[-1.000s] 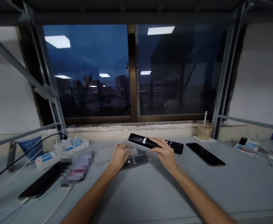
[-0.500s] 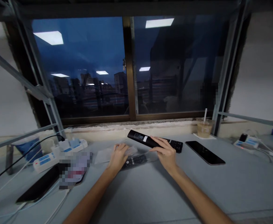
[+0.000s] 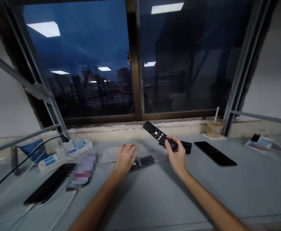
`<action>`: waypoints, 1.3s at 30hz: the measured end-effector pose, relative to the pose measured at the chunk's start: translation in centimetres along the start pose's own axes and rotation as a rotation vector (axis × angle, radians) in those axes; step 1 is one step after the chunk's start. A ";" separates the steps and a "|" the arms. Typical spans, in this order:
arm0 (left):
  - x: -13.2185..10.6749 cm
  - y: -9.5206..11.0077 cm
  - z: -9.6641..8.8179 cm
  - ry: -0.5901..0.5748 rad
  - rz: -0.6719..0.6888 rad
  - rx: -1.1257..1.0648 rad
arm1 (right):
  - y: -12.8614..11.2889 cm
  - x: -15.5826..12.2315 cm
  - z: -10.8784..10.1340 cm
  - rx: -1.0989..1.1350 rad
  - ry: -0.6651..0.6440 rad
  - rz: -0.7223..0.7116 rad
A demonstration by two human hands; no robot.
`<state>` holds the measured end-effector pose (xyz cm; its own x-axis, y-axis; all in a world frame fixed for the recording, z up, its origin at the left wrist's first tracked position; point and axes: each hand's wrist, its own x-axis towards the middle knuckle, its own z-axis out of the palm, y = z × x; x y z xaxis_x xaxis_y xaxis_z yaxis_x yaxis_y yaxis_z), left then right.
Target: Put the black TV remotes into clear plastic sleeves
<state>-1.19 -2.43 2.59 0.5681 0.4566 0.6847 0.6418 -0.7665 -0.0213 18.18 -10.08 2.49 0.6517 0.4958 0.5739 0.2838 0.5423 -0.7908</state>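
Note:
My right hand (image 3: 177, 154) grips a black remote control (image 3: 155, 132) by its lower end, tilted above the table with its buttons facing me. My left hand (image 3: 125, 158) rests lower on the left, its fingers curled down on a clear plastic bag (image 3: 110, 155). Beside that hand lies a second black remote (image 3: 144, 162), which looks covered by clear plastic. A third black remote (image 3: 187, 147) lies behind my right hand, partly hidden by it.
On the right are a black phone (image 3: 215, 154) and a drink cup with a straw (image 3: 214, 127). Leftward are a white power strip (image 3: 51, 163), cables, a dark phone (image 3: 46, 186) and another phone with a lit screen (image 3: 84, 171). A window stands behind the grey table (image 3: 152, 202).
My right hand has turned the held remote over, from its back to its button side, and its grip has moved to the lower end. The left hand stays on the plastic. The view has tilted slightly down.

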 end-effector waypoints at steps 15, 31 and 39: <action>0.0 0.4 -0.2 -0.024 -0.017 0.022 | 0.3 2.3 -1.8 0.405 0.104 0.489; -0.2 1.0 0.2 0.015 0.010 -0.018 | -0.2 1.7 -1.8 0.271 -0.037 0.331; -0.4 1.6 0.9 -0.188 -0.030 -0.067 | -0.5 0.7 -1.2 0.126 -0.229 0.254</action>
<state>0.09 -3.48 1.66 0.6392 0.5516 0.5358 0.6279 -0.7767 0.0504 19.38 -10.80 3.03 0.5118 0.7568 0.4066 0.0353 0.4544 -0.8901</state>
